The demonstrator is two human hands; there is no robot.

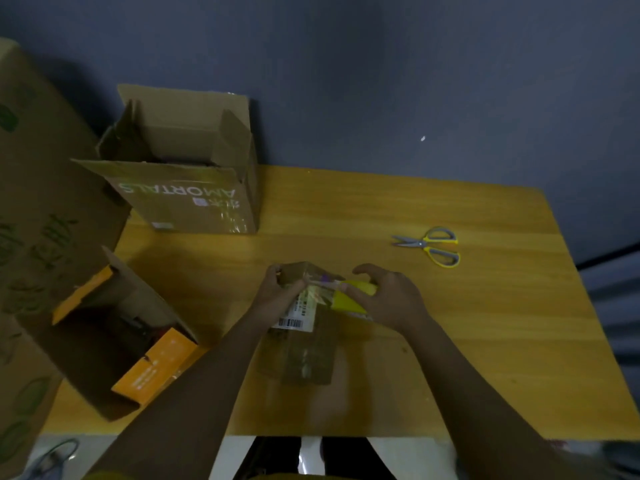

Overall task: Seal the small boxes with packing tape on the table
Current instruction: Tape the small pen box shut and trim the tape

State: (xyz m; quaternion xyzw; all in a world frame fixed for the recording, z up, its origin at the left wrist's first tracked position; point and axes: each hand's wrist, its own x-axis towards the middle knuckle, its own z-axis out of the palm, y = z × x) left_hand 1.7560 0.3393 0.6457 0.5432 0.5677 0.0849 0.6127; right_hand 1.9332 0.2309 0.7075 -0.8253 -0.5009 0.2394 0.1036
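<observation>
Hands (388, 299) gripping small box (304, 341) between them

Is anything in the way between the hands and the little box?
No. Both hands are already on it: the left hand grips the small box at its top, and the right hand holds the yellow tape roll against it.

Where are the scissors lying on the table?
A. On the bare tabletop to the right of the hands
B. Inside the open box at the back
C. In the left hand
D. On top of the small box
A: the scissors lie alone on the table, right of both hands.
</observation>
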